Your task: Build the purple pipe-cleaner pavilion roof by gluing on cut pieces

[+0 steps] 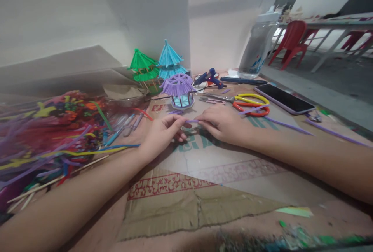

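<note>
Lying nearest is a torn sheet of cardboard (163, 213), its ragged front edge on the counter (96, 228), with a pale yellow-green paper scrap (295, 211) by its right corner. Over the middle of the sheet, the left hand (164, 129) and the right hand (218, 121) face each other, a short purple strip (191, 121) bridging the small gap between them. Each grip is narrow, thumb and fingers pinched on one end; how much of the strip is hidden within cannot be told.

For this fine handling, a light, even pinch from both sides should serve best, since squeezing hard would probably flatten the fuzz. Small turns of the fingertips, with the forearms supported, would likely give a truer line than a tug, and any bend is best made gradually.

Just beyond the right hand lie scissors (237, 98) with yellow and red handles; beyond the left stands a little purple-roofed model (178, 88). Farther back, a glue gun (210, 77) shows a red light, so fingers should steer clear of its nozzle. Behind the model stand green-roofed (143, 63) and blue-roofed (169, 57) towers.
</note>
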